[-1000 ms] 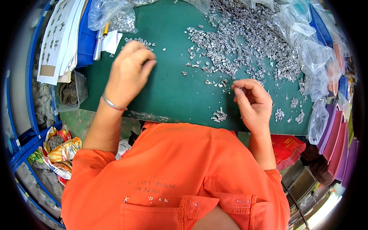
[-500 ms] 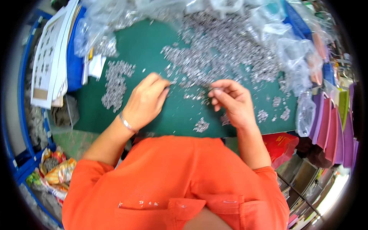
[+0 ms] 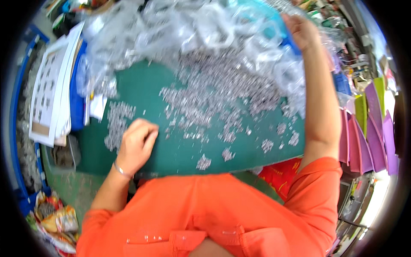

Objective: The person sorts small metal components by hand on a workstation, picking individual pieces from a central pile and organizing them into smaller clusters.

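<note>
My left hand [image 3: 138,143] rests curled near the table's front left, fingers pressed together; whatever they may hold is hidden. Beside it lies a pile of small silvery metal parts [image 3: 117,122]. My right arm stretches to the far right, and my right hand [image 3: 303,33] is over the edge of a blue basket [image 3: 292,46], next to clear plastic bags [image 3: 261,58]. Its fingers are blurred, so their grip is unclear. A broad heap of the same small metal parts [image 3: 214,85] spreads across the green tabletop [image 3: 145,85]. Several little clusters [image 3: 204,162] sit near the front edge.
Papers on a blue holder [image 3: 53,85] stand at the left, above a clear plastic tub [image 3: 64,156]. Pink and purple folders [image 3: 364,137] line the right side. A red bag [image 3: 278,175] hangs below the table's right front edge. Colourful packets [image 3: 60,218] lie at lower left.
My right hand has left the front of the parts heap and reached far to the right. My left hand has drawn back toward the front left. The whole view has shifted.
</note>
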### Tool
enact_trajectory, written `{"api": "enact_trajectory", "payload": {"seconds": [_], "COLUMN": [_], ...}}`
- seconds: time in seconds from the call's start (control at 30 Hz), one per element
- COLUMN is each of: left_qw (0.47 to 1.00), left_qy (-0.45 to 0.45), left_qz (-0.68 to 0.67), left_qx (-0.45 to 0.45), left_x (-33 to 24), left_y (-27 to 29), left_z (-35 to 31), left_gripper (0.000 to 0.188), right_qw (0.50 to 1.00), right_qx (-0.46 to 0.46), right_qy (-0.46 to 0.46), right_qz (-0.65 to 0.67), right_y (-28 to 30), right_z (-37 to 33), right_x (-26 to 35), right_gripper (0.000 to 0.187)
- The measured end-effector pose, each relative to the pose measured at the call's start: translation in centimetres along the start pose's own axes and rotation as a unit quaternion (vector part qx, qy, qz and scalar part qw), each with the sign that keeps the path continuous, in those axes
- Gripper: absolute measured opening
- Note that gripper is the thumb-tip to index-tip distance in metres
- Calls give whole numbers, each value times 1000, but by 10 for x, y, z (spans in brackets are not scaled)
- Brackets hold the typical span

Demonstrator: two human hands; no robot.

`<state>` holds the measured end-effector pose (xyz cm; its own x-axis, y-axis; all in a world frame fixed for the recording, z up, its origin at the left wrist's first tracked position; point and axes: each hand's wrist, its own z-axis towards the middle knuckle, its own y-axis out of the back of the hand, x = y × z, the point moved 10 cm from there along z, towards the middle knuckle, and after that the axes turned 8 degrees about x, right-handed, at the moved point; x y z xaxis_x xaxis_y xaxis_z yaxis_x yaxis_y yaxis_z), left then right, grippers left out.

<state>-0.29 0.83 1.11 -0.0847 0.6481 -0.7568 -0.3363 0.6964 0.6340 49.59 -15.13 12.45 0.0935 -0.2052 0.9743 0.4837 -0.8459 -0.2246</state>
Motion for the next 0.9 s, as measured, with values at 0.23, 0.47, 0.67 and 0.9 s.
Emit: {"api": "enact_trajectory", "payload": {"seconds": [0.23, 0.47, 0.67, 0.9], "left_qw": [999, 1000, 1000, 999], "left_qy": [41, -2, 5, -27], "left_qz": [-15, -15, -17, 16], "left_qx": [5, 7, 21, 26], "left_x": [14, 2, 7, 4], "left_y": [-1, -12, -18, -30], "left_z": [-5, 10, 12, 11], "left_gripper": [8, 10, 11, 7], "right_qw": [986, 760, 745, 910], "right_qx": [55, 421, 372, 317], "right_qy": [153, 242, 241, -266], "right_qz": [-31, -432, -499, 20], "right_y": [-62, -236, -235, -187], "right_z": [-95, -306, -305, -302], "right_x": [-45, -146, -165, -217], "right_gripper": [31, 18, 12, 15]}}
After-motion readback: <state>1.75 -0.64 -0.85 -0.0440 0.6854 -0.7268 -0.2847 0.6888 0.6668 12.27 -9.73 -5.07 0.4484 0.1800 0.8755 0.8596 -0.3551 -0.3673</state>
